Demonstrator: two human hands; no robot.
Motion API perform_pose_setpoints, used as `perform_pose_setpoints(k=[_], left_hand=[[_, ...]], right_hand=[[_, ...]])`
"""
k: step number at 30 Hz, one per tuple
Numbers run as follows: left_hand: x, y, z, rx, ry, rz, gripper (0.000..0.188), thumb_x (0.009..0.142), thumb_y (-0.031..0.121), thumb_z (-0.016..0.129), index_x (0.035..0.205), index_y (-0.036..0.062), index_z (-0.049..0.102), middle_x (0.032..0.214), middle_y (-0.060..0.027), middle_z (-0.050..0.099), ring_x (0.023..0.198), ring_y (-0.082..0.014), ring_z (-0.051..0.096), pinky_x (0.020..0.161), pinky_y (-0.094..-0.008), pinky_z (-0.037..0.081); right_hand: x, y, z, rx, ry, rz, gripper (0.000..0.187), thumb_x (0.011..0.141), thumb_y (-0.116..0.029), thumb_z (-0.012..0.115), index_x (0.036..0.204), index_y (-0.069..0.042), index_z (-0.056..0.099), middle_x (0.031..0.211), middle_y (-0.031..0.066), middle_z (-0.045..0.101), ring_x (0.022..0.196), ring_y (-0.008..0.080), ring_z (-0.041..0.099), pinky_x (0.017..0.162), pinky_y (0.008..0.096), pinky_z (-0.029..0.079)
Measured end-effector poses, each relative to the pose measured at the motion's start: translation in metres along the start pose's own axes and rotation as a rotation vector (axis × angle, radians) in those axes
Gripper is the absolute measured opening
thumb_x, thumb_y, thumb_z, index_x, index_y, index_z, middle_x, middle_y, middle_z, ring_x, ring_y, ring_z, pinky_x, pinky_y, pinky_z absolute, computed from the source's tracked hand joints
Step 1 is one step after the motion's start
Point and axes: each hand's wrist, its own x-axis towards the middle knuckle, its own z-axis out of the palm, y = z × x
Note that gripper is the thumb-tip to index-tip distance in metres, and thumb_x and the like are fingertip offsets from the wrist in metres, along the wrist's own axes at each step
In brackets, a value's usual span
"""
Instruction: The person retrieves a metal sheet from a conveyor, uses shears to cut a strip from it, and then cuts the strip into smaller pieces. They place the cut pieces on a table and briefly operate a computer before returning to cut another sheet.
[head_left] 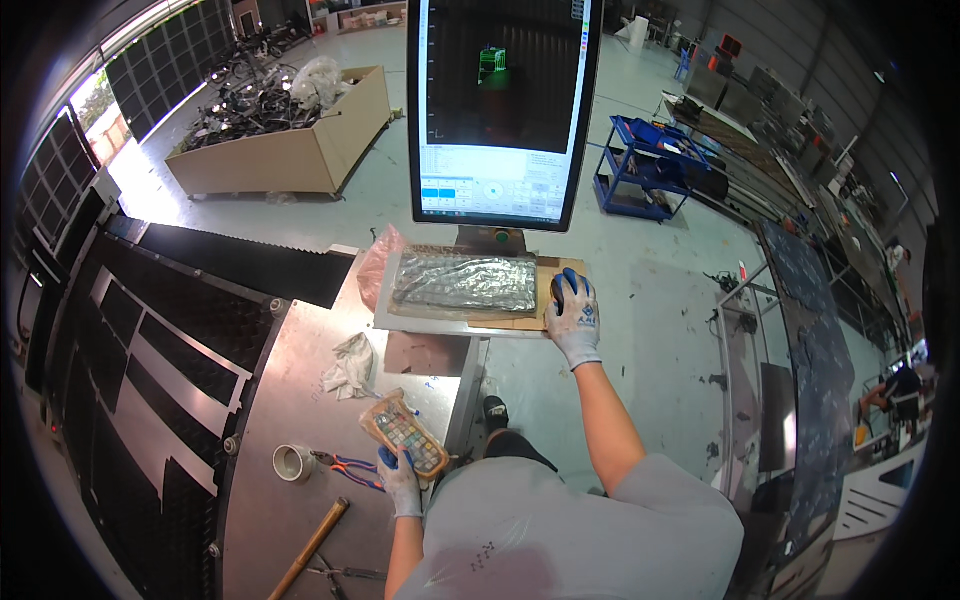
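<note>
My right hand (577, 318), in a white glove with blue fingertips, is curled over a dark computer mouse (558, 291). The mouse lies on a piece of brown cardboard (505, 323) at the right end of a shelf. Beside it is a keyboard (465, 284) wrapped in shiny, wrinkled clear film. My left hand (399, 484), gloved the same way, grips the near left edge of a handheld control pad (410, 432) with coloured buttons, covered in yellowed plastic. A tall monitor (496, 190) stands behind the keyboard, showing a green outline on black.
Pliers (352, 470), a cup (292, 463), a crumpled cloth (350, 368) and a wooden handle (312, 546) lie on the metal table (262, 395). Cut sheet metal (185, 365) rests on a dark bed at left. Beyond are a scrap bin (290, 158) and a blue cart (645, 170).
</note>
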Motion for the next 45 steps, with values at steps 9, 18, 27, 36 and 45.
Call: perform_pose_setpoints(k=[9, 18, 27, 36, 45], left_hand=[[-0.002, 0.005, 0.0, 0.008, 0.026, 0.021, 0.048, 0.1, 0.036, 0.065, 0.132, 0.0012, 0.059, 0.123, -0.023, 0.065, 0.114, -0.0377, 0.062, 0.099, -0.0444, 0.047], [0.001, -0.001, -0.001, 0.038, -0.008, 0.05, 0.049, 0.1, 0.04, 0.064, 0.132, 0.0027, 0.059, 0.124, -0.0242, 0.065, 0.118, -0.0408, 0.06, 0.099, -0.0466, 0.046], [0.006, -0.01, 0.003, 0.027, 0.015, 0.031, 0.047, 0.099, 0.038, 0.065, 0.129, 0.0025, 0.061, 0.121, -0.0236, 0.066, 0.113, -0.0401, 0.063, 0.097, -0.0455, 0.047], [0.004, -0.004, 0.002, 0.018, 0.018, 0.074, 0.045, 0.098, 0.038, 0.065, 0.124, 0.0006, 0.063, 0.117, -0.0217, 0.066, 0.105, -0.0345, 0.065, 0.092, -0.0435, 0.05], [0.002, 0.001, 0.001, 0.064, 0.014, 0.031, 0.046, 0.099, 0.038, 0.065, 0.127, 0.0009, 0.062, 0.121, -0.024, 0.064, 0.112, -0.0388, 0.061, 0.097, -0.0455, 0.047]], right_hand=[[0.0, 0.001, 0.003, -0.029, 0.008, -0.001, 0.049, 0.089, -0.018, 0.06, 0.137, -0.006, 0.057, 0.148, 0.0157, 0.05, 0.14, 0.0378, 0.043, 0.119, 0.0467, 0.036], [0.0, 0.0, 0.002, -0.002, 0.013, 0.017, 0.051, 0.088, -0.018, 0.061, 0.138, -0.007, 0.058, 0.143, 0.0188, 0.053, 0.139, 0.0391, 0.044, 0.118, 0.048, 0.037], [0.0, -0.001, 0.0, 0.02, 0.033, 0.01, 0.051, 0.087, -0.018, 0.063, 0.136, -0.008, 0.058, 0.142, 0.0182, 0.053, 0.136, 0.0387, 0.045, 0.117, 0.0483, 0.038], [0.0, -0.001, 0.001, -0.003, 0.016, 0.024, 0.054, 0.086, -0.019, 0.063, 0.139, -0.009, 0.057, 0.144, 0.0173, 0.052, 0.137, 0.0381, 0.044, 0.117, 0.0473, 0.038], [0.001, -0.002, -0.002, 0.024, -0.006, 0.018, 0.052, 0.087, -0.02, 0.063, 0.137, -0.006, 0.058, 0.144, 0.0178, 0.053, 0.138, 0.0381, 0.044, 0.118, 0.0474, 0.036]])
